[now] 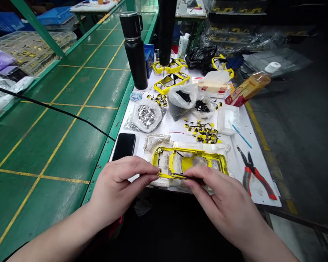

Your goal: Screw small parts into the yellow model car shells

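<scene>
A yellow toy car body shell [172, 165] lies upside down in a whitish, chipped cradle [155, 140], its openings and inner side facing up. At the shell's near left corner, my left hand [125, 183] is closed, thumb and index finger pinched on the near side rim. My right hand [221, 196] pinches the same rim further right. A thin dark strip shows by its fingertips; whether it is a separate part I cannot tell. Fingers cover part of the near rim. Beyond the shell lie small yellow-and-black parts on sprues [205, 133].
Left of the cradle lies a phone [124, 145]; right, red-handled pliers [255, 174]. Behind stand bags of silver pieces [147, 116] and black pieces [180, 100], a black flask [136, 54], more yellow shells [171, 83] and a drink bottle [251, 85]. A green conveyor [71, 105] runs alongside.
</scene>
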Demonstrator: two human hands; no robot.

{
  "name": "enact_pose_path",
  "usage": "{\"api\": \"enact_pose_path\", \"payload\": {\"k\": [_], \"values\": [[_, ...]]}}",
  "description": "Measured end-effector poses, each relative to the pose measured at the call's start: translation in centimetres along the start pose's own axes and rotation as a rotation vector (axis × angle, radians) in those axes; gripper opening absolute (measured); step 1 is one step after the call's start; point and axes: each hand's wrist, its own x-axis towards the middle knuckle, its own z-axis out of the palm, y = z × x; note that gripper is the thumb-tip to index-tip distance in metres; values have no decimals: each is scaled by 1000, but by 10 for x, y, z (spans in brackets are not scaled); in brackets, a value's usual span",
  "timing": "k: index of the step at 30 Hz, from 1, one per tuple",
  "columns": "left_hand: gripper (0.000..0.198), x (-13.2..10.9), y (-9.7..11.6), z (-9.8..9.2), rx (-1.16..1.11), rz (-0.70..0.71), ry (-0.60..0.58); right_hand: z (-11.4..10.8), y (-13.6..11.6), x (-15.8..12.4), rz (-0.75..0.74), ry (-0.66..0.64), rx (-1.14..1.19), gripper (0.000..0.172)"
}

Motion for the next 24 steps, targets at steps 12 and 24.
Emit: {"api": "enact_pose_path", "payload": {"k": [12, 24], "values": [[20, -1, 0, 11, 29, 108, -32, 0, -6, -2, 13, -20, 56, 9], [16, 1, 0, 10, -13, 168, -79, 0, -7, 1, 100, -48, 90, 8]]}}
